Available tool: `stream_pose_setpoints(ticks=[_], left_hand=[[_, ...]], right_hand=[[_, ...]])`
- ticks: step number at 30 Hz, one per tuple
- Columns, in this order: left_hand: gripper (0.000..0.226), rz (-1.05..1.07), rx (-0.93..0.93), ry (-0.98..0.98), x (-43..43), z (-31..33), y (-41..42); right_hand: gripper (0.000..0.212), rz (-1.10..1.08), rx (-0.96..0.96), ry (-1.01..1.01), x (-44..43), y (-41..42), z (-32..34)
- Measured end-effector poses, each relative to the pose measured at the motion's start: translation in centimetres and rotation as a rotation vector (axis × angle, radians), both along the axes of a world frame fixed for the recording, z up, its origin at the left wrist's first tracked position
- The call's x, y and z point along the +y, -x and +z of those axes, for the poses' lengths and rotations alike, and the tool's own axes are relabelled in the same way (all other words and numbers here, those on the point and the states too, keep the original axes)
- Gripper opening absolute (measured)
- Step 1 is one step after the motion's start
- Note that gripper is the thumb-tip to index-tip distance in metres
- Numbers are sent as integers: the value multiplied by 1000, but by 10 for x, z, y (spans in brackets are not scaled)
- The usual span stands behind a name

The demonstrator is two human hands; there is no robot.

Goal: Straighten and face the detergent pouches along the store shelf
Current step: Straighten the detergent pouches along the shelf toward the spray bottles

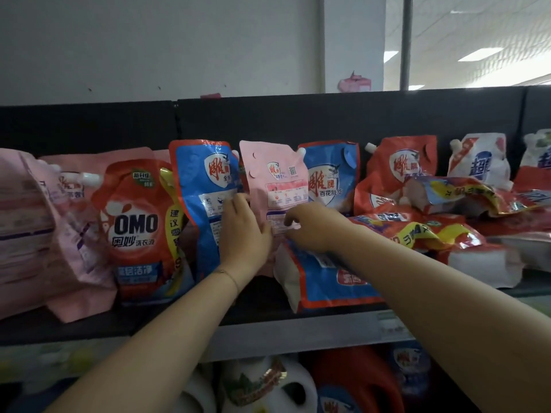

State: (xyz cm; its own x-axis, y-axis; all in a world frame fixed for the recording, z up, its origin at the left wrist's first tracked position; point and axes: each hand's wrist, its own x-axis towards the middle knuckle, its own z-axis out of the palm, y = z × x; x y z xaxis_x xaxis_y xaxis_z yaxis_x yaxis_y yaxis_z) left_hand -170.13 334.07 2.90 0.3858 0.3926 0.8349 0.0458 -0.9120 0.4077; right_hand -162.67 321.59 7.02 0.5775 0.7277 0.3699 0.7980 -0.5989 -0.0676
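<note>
Mid-frame, my left hand (243,234) presses flat-fingered on the pink pouch (277,177), which stands upright with its back label outward. My right hand (310,228) pinches its lower part. Best to turn it slowly, base on the shelf (256,299).

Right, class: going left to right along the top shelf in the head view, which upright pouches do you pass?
Pink pouches, red OMO pouch, blue pouch, middle pink pouch, second blue pouch, red pouch, white pouch.

pink pouch (275,186), blue pouch (205,186), black shelf (262,296)
</note>
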Motion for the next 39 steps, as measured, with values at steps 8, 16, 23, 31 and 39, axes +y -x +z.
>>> stream_pose_setpoints(ticks=[8, 16, 23, 31, 39], left_hand=[[7, -161, 186, 8, -17, 1, 8], [17, -375, 510, -59, -63, 1, 11], [66, -259, 687, -419, -92, -13, 6], [44, -100, 609, -690, -114, -38, -7], [23, -104, 444, -675, -92, -33, -7]], right_hand=[[34, -13, -37, 115, -25, -5, -2], [42, -132, -92, 373, -51, -12, -2], [53, -66, -176, 356, -71, -20, -8], [39, 11, -127, 329, -98, -20, 1], [42, 29, -86, 231, -101, -22, 6]])
